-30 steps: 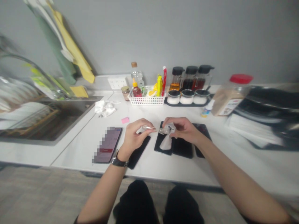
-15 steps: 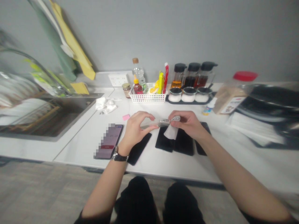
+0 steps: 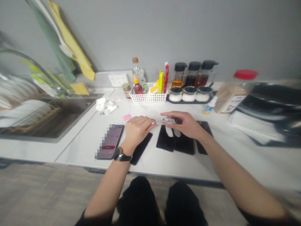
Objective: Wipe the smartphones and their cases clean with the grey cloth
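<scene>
- Small clear thing (image 3: 160, 122) is hanging between both hands over the counter (image 3: 143, 109); too blurry to tell what it is.
- Left grip (image 3: 139, 129) was gaping half a second ago, now its fingers are bunching together, clamping the clear thing's end.
- Right grip (image 3: 185, 124) is pinching white tissue (image 3: 169, 131), its loose ends dangling below.
- Seems to me they're getting a firmer two-handed hold.
- Black phones (image 3: 184, 145) are lying beneath the right grip, pink slip (image 3: 126, 117) beyond the left.
</scene>
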`<action>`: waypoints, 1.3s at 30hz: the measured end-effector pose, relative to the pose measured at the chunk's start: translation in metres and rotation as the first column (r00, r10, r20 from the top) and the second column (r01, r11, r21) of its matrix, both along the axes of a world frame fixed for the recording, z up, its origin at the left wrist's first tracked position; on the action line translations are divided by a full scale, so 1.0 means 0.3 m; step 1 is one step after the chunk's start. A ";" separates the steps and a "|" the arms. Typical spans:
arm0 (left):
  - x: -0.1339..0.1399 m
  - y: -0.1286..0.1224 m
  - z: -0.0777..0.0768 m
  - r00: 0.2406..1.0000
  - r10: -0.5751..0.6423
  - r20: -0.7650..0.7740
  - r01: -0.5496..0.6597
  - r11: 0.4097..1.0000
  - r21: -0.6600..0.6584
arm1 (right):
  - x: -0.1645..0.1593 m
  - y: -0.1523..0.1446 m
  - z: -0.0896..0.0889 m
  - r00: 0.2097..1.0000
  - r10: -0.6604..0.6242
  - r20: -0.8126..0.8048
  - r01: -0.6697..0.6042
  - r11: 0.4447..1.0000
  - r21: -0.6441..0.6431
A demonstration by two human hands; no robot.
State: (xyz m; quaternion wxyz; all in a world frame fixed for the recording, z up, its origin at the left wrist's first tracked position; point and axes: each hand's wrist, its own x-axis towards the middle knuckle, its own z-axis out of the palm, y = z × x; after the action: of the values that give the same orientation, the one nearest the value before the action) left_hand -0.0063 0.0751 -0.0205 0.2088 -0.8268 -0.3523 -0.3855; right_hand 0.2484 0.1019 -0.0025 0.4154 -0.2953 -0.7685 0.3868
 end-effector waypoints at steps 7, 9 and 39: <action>-0.010 0.014 0.004 0.879 0.038 0.476 0.045 0.986 -0.161 | 0.046 0.026 0.017 0.982 -0.154 -0.112 0.145 0.986 -0.088; -0.006 0.014 0.003 0.792 -0.009 0.610 0.203 0.947 -0.249 | 0.053 0.032 0.015 0.966 -0.198 -0.164 0.176 0.975 -0.136; -0.001 -0.161 0.072 0.907 -0.272 0.321 0.327 0.936 -0.130 | -0.017 -0.156 0.078 0.999 -0.023 0.039 0.017 0.991 0.135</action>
State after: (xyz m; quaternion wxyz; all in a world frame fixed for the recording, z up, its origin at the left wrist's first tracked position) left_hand -0.0066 0.0268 0.0010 0.0153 -0.8190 -0.2816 -0.4998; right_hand 0.2432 0.0552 0.0209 0.4224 -0.2821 -0.7982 0.3237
